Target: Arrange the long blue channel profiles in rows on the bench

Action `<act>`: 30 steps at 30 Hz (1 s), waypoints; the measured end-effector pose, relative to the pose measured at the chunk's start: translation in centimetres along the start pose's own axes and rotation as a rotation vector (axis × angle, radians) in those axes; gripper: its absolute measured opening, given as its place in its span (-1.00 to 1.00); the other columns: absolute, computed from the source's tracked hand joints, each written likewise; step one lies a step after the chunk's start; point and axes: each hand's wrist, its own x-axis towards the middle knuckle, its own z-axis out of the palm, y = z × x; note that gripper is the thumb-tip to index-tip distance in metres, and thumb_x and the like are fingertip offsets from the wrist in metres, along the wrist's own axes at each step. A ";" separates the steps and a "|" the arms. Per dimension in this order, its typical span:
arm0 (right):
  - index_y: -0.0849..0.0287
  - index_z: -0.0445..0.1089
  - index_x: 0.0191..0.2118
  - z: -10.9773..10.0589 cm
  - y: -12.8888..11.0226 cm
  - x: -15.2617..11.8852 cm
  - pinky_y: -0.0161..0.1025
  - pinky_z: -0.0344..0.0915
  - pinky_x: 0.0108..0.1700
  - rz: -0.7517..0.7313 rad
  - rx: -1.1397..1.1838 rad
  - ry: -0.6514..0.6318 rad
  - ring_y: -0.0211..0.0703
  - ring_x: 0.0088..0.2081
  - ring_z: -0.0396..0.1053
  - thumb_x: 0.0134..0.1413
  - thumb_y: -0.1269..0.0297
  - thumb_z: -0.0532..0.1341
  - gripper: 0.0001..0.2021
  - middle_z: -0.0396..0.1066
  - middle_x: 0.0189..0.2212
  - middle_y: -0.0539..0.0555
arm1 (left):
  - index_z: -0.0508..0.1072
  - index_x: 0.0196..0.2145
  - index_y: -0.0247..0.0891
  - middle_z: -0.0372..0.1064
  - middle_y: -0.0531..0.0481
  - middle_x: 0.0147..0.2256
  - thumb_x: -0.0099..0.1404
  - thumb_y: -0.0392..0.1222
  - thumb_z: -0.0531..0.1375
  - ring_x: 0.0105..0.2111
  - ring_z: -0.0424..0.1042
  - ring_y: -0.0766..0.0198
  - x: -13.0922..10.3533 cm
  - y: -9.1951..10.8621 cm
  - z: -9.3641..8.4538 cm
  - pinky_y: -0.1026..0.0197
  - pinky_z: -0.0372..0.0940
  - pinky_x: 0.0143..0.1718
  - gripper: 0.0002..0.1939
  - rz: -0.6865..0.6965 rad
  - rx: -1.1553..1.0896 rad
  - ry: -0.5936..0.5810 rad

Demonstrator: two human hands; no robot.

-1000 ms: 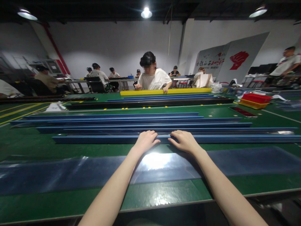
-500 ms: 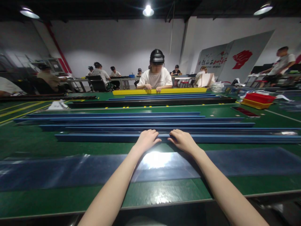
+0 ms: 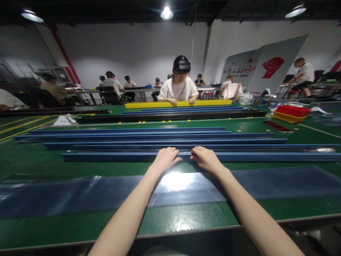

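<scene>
Both my hands are on the nearest long blue channel strip [image 3: 112, 156], a little apart near its middle. My left hand [image 3: 167, 158] has its fingers curled over the strip's far side, thumb on the near side. In the same way my right hand [image 3: 205, 158] grips it, with its thumb pointing toward the left one. The fingertips of both are partly hidden behind the edge. Beneath my forearms, a wide see-through plastic sheet [image 3: 80, 195] lies flat along the green table [image 3: 186, 218].
Several more blue strips [image 3: 128, 136] lie parallel beyond my hands. Farther back are a dark strip [image 3: 170, 116] and a yellow strip [image 3: 149, 104], held by a co-worker [image 3: 178, 89]. At right are a phone-like dark slab [image 3: 276, 126] and a red bin [image 3: 293, 110].
My hands have stayed in place on the blue strip. The co-worker opposite has shifted slightly right, hands included. A person at the far right has moved left.
</scene>
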 end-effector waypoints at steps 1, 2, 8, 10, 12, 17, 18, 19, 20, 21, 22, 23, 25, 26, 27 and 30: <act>0.16 0.30 -0.31 0.0 0.0 0.0 -0.35 0.05 -0.37 -0.004 -0.004 0.006 -0.21 -0.22 0.29 0.15 0.28 0.05 -0.87 0.38 -0.30 0.07 | 0.36 -0.32 -0.25 0.38 -0.03 -0.29 0.27 0.01 0.04 -0.23 0.36 0.20 0.0 0.0 0.0 0.23 0.21 -0.28 -0.73 0.002 0.005 0.000; 0.16 0.31 -0.31 0.0 0.1 0.0 -0.35 0.04 -0.37 -0.006 -0.007 0.012 -0.21 -0.22 0.30 0.15 0.28 0.05 -0.87 0.38 -0.30 0.07 | 0.36 -0.32 -0.25 0.38 -0.04 -0.29 0.27 0.01 0.04 -0.23 0.36 0.20 0.0 0.0 0.0 0.23 0.22 -0.28 -0.73 0.004 0.009 0.000; 0.17 0.32 -0.33 0.1 0.3 0.2 -0.34 0.03 -0.36 -0.013 -0.021 0.017 -0.20 -0.25 0.31 0.13 0.27 0.06 -0.86 0.40 -0.33 0.06 | 0.32 -0.30 -0.27 0.38 -0.04 -0.28 0.25 -0.01 0.07 -0.24 0.37 0.18 0.0 0.1 -0.2 0.21 0.22 -0.29 -0.75 -0.008 0.009 0.000; 0.17 0.33 -0.33 0.1 0.4 0.2 -0.33 0.03 -0.35 -0.011 -0.021 0.006 -0.20 -0.25 0.32 0.13 0.26 0.06 -0.85 0.40 -0.34 0.06 | 0.31 -0.30 -0.27 0.38 -0.04 -0.28 0.24 -0.02 0.08 -0.24 0.37 0.18 0.0 0.2 -0.3 0.21 0.22 -0.29 -0.75 -0.013 0.006 0.003; 0.17 0.34 -0.34 -0.1 0.4 0.2 -0.33 0.02 -0.36 -0.002 -0.015 -0.008 -0.20 -0.26 0.32 0.12 0.26 0.07 -0.85 0.41 -0.34 0.07 | 0.30 -0.30 -0.27 0.38 -0.05 -0.28 0.22 -0.01 0.11 -0.23 0.37 0.17 0.1 0.3 -0.5 0.21 0.21 -0.29 -0.75 -0.018 -0.002 0.007; 0.16 0.34 -0.38 -0.8 1.0 -0.3 -0.33 0.00 -0.38 0.022 0.011 -0.011 -0.20 -0.29 0.33 0.11 0.27 0.06 -0.84 0.42 -0.37 0.06 | 0.29 -0.33 -0.26 0.37 -0.03 -0.28 0.19 0.03 0.13 -0.25 0.36 0.19 0.1 0.2 -0.8 0.22 0.20 -0.30 -0.72 -0.015 -0.023 0.016; 0.16 0.34 -0.39 -1.0 1.1 -0.4 -0.33 -0.01 -0.38 0.031 0.012 -0.014 -0.20 -0.30 0.33 0.11 0.27 0.05 -0.84 0.42 -0.38 0.05 | 0.29 -0.34 -0.25 0.37 -0.03 -0.28 0.19 0.03 0.13 -0.25 0.36 0.19 0.1 0.2 -0.8 0.22 0.20 -0.30 -0.73 -0.017 -0.027 0.018; 0.16 0.34 -0.39 -1.1 1.3 -0.6 -0.33 -0.01 -0.39 0.042 0.011 -0.018 -0.20 -0.30 0.33 0.10 0.27 0.06 -0.84 0.42 -0.38 0.05 | 0.29 -0.34 -0.25 0.36 -0.03 -0.28 0.19 0.03 0.13 -0.25 0.36 0.20 0.1 0.1 -0.9 0.22 0.20 -0.29 -0.73 -0.020 -0.031 0.021; 0.16 0.35 -0.40 -1.2 1.5 -0.7 -0.33 -0.02 -0.40 0.053 0.010 -0.024 -0.20 -0.31 0.34 0.09 0.27 0.06 -0.84 0.42 -0.39 0.05 | 0.29 -0.34 -0.25 0.36 -0.03 -0.28 0.19 0.03 0.14 -0.25 0.36 0.20 0.1 0.1 -0.9 0.23 0.19 -0.29 -0.73 -0.022 -0.035 0.023; 0.15 0.35 -0.40 -1.2 1.6 -0.7 -0.34 -0.02 -0.40 0.063 0.009 -0.029 -0.20 -0.31 0.34 0.09 0.27 0.06 -0.84 0.42 -0.39 0.05 | 0.29 -0.34 -0.25 0.36 -0.03 -0.28 0.19 0.02 0.14 -0.24 0.35 0.20 0.1 0.0 -0.9 0.23 0.19 -0.29 -0.73 -0.022 -0.040 0.024; 0.15 0.35 -0.41 -1.3 1.8 -0.8 -0.34 -0.03 -0.40 0.070 0.010 -0.031 -0.20 -0.32 0.34 0.08 0.26 0.07 -0.84 0.42 -0.39 0.05 | 0.30 -0.34 -0.24 0.36 -0.03 -0.28 0.19 0.02 0.14 -0.24 0.35 0.20 0.1 0.0 -0.9 0.23 0.19 -0.28 -0.74 -0.022 -0.043 0.024; 0.15 0.35 -0.41 -1.3 1.9 -0.9 -0.34 -0.03 -0.41 0.076 0.012 -0.032 -0.20 -0.32 0.34 0.08 0.26 0.07 -0.84 0.43 -0.39 0.05 | 0.30 -0.33 -0.24 0.36 -0.03 -0.28 0.19 0.01 0.14 -0.23 0.35 0.20 0.1 0.0 -0.9 0.23 0.19 -0.28 -0.74 -0.021 -0.046 0.024; 0.15 0.35 -0.41 -1.4 2.1 -1.0 -0.34 -0.04 -0.41 0.084 0.019 -0.031 -0.20 -0.32 0.34 0.07 0.26 0.07 -0.84 0.43 -0.39 0.05 | 0.30 -0.34 -0.25 0.36 -0.03 -0.28 0.19 0.00 0.14 -0.23 0.35 0.20 0.1 0.1 -0.8 0.23 0.19 -0.27 -0.75 -0.019 -0.045 0.020; 0.15 0.36 -0.41 -1.4 2.1 -1.0 -0.34 -0.04 -0.42 0.087 0.024 -0.030 -0.20 -0.33 0.34 0.07 0.26 0.08 -0.84 0.43 -0.40 0.05 | 0.30 -0.34 -0.25 0.36 -0.03 -0.29 0.20 0.00 0.14 -0.24 0.35 0.20 0.1 0.1 -0.8 0.23 0.19 -0.28 -0.75 -0.019 -0.041 0.018; 0.15 0.36 -0.41 -1.4 2.1 -1.1 -0.34 -0.03 -0.42 0.089 0.029 -0.028 -0.20 -0.32 0.34 0.07 0.25 0.08 -0.84 0.43 -0.40 0.04 | 0.31 -0.34 -0.25 0.36 -0.03 -0.29 0.20 0.00 0.13 -0.24 0.35 0.20 0.1 0.1 -0.8 0.23 0.20 -0.28 -0.76 -0.018 -0.037 0.017; 0.14 0.36 -0.41 -1.5 2.2 -1.1 -0.34 -0.02 -0.41 0.095 0.038 -0.030 -0.19 -0.33 0.34 0.06 0.22 0.08 -0.83 0.43 -0.40 0.04 | 0.31 -0.35 -0.25 0.36 -0.03 -0.29 0.22 -0.01 0.12 -0.25 0.35 0.21 0.1 0.2 -0.7 0.23 0.20 -0.29 -0.76 -0.017 -0.038 0.017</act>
